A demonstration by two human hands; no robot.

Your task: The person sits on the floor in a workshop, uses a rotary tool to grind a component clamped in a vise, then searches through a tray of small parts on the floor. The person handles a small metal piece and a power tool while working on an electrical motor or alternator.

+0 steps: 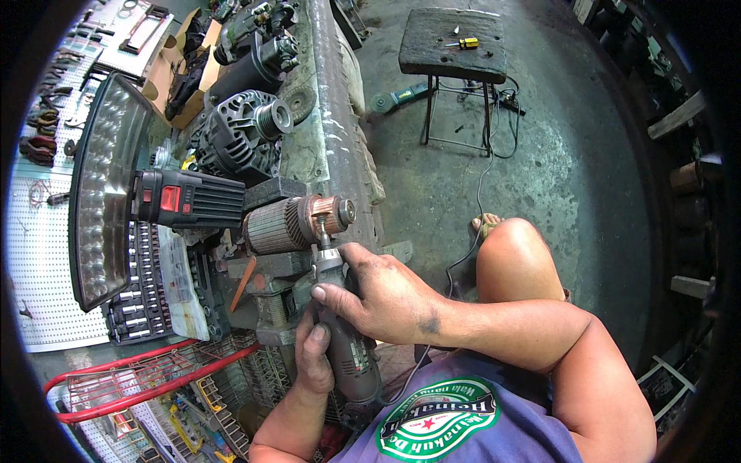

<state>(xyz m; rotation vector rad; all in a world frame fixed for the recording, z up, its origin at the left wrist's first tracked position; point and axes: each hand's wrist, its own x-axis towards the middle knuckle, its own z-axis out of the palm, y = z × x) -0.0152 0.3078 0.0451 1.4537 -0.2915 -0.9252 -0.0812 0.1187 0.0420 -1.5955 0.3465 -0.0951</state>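
A motor armature (282, 225) with a copper commutator (328, 213) lies clamped in a bench vise (270, 272). A grey handheld rotary tool (347, 351) points up at it, its thin bit touching the copper end. My right hand (382, 297) wraps the tool's upper body just under the bit. Lower down, my left hand (312, 359) grips the same tool from the left side. Both hands are dark with grime.
An alternator (243, 131) sits further back on the bench. A work lamp (116, 185) and an open socket set (143, 285) are at the left, below a pegboard of tools. A stool (455, 42) with a yellow screwdriver stands on the concrete floor. A red wire rack (139, 378) sits low left.
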